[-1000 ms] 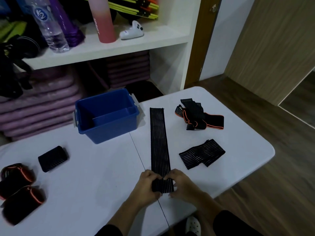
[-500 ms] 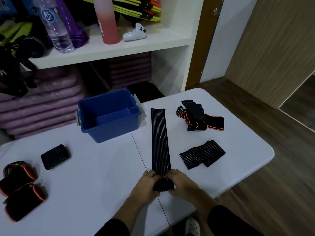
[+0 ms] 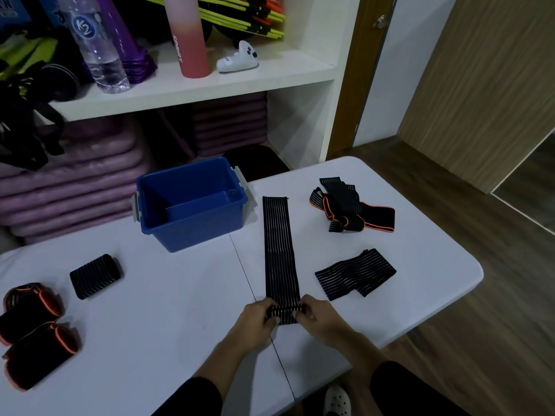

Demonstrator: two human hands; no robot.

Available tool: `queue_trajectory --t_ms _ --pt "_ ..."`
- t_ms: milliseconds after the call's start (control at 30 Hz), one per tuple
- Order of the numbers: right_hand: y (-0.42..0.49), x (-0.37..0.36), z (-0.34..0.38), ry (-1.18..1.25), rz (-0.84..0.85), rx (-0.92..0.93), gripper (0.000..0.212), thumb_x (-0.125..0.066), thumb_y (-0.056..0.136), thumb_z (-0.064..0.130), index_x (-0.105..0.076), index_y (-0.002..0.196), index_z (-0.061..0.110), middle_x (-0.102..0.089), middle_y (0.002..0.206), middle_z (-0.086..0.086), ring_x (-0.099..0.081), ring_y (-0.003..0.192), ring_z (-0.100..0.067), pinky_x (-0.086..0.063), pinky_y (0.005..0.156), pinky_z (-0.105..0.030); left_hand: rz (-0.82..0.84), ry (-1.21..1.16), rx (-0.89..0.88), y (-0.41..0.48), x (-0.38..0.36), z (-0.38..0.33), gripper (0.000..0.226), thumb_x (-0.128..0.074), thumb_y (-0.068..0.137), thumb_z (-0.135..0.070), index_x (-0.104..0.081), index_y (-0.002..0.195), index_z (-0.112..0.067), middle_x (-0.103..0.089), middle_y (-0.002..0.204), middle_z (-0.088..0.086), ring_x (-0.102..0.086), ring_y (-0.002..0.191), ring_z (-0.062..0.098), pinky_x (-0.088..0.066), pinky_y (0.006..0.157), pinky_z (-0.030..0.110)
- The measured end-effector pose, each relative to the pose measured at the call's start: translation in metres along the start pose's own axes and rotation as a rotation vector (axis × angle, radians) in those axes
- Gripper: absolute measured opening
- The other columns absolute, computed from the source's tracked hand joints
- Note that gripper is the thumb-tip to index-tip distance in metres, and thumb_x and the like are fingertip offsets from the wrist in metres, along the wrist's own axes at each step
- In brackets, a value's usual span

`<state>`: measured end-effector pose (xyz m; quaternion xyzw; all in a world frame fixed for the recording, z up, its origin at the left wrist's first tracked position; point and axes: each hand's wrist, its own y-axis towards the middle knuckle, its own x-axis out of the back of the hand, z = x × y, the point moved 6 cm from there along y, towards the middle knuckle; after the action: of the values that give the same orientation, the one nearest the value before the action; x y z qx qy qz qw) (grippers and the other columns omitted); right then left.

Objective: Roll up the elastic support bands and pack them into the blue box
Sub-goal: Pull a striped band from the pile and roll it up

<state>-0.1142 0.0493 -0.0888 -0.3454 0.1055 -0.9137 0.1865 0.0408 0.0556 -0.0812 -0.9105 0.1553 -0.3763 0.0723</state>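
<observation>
Currently, the left hand (image 3: 255,322) and right hand (image 3: 318,318) pinch the rolled near end of a striped elastic band (image 3: 279,250) close to the near edge of the white table (image 3: 168,319). Its unrolled length lies flat, running toward the far edge. The blue box (image 3: 192,205) stands open at the far edge, just left of the band's far end.

A gym storeroom: stacked purple mats (image 3: 75,187) under a white shelf (image 3: 192,88) holding a water bottle (image 3: 96,46) and sports gear.
</observation>
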Motion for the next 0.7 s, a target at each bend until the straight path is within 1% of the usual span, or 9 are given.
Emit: queue_trajectory --t_ms 67,133,200,267,333,467,533,633,700 --pt "0.005 0.002 -0.003 0.022 -0.048 -0.063 0.023 -0.055 0.091 0.029 -0.05 0.074 0.015 -0.046 0.071 0.005 -0.045 0.063 -0.007 -0.035 0.058 -0.018 -0.02 -0.093 0.086 0.003 0.001 0.002 0.011 -0.059 0.088 -0.012 -0.051 0.095 -0.017 -0.058 0.079 -0.004 -0.055 0.068 0.004 -0.042 0.057 0.004" --pt "0.01 0.002 -0.007 -0.011 -0.07 -0.093 0.03 -0.055 0.091 0.03 -0.044 0.066 0.018 -0.043 0.07 0.005 -0.044 0.064 -0.007 -0.035 0.057 -0.018 -0.06 -0.14 0.156 0.005 0.002 0.005 0.013 -0.062 0.086 -0.014 -0.051 0.093 -0.016 -0.059 0.078 -0.005 -0.059 0.072 0.01 -0.046 0.062 0.008" --pt "0.014 0.001 -0.011 0.011 -0.07 -0.127 0.02 -0.056 0.091 0.027 -0.049 0.076 0.017 -0.049 0.065 0.006 -0.048 0.063 -0.008 -0.041 0.061 -0.022 -0.116 -0.13 0.202 0.007 0.003 0.008 0.016 -0.064 0.084 -0.015 -0.054 0.096 -0.012 -0.062 0.081 0.0 -0.064 0.078 0.018 -0.054 0.073 0.024" --pt "0.016 0.002 -0.015 0.03 -0.088 -0.151 0.011 -0.059 0.089 0.025 -0.052 0.092 0.017 -0.054 0.064 0.007 -0.052 0.062 -0.005 -0.042 0.061 -0.019 -0.156 -0.092 0.216 0.007 0.004 0.009 0.023 -0.065 0.083 -0.017 -0.052 0.102 -0.012 -0.063 0.085 0.002 -0.064 0.082 0.021 -0.054 0.076 0.032" --pt "0.016 0.005 -0.012 -0.013 -0.117 -0.119 0.02 -0.062 0.087 0.024 -0.052 0.103 0.016 -0.055 0.072 0.007 -0.052 0.066 -0.005 -0.042 0.061 -0.017 -0.179 -0.01 0.166 0.006 0.005 0.006 0.034 -0.064 0.083 -0.018 -0.048 0.112 -0.014 -0.059 0.099 0.003 -0.062 0.088 0.022 -0.05 0.075 0.03" --pt "0.015 0.008 0.006 -0.242 -0.136 0.194 0.033 -0.058 0.086 0.017 -0.054 0.119 0.015 -0.051 0.114 -0.001 -0.048 0.105 -0.014 -0.042 0.092 -0.024 -0.202 0.184 -0.066 0.006 0.007 -0.006 0.031 -0.059 0.086 -0.016 -0.052 0.117 -0.015 -0.047 0.112 0.001 -0.058 0.097 0.02 -0.046 0.078 0.022" --pt "0.012 0.005 0.012 -0.283 -0.069 0.298 0.033 -0.057 0.085 0.019 -0.057 0.118 0.014 -0.051 0.12 -0.001 -0.047 0.112 -0.014 -0.037 0.096 -0.019 -0.139 0.227 -0.169 0.006 0.004 -0.008 0.028 -0.06 0.085 -0.02 -0.059 0.112 -0.014 -0.05 0.112 0.001 -0.056 0.102 0.016 -0.044 0.083 0.018" --pt "0.009 0.003 0.009 -0.266 0.034 0.301 0.051 -0.069 0.076 0.031 -0.053 0.122 0.015 -0.047 0.124 0.002 -0.046 0.114 -0.012 -0.038 0.096 -0.02 -0.004 0.269 -0.205 0.007 -0.003 0.0 0.053 -0.072 0.074 -0.032 -0.055 0.121 -0.015 -0.046 0.121 -0.002 -0.046 0.112 0.012 -0.041 0.091 0.018" --pt "0.01 0.001 0.007 -0.296 0.072 0.285 0.062 -0.074 0.071 0.031 -0.049 0.125 0.014 -0.045 0.126 0.002 -0.044 0.114 -0.011 -0.037 0.096 -0.02 0.041 0.334 -0.2 0.008 -0.006 0.004 0.06 -0.074 0.071 -0.03 -0.051 0.125 -0.016 -0.043 0.127 -0.001 -0.043 0.117 0.013 -0.042 0.095 0.021"
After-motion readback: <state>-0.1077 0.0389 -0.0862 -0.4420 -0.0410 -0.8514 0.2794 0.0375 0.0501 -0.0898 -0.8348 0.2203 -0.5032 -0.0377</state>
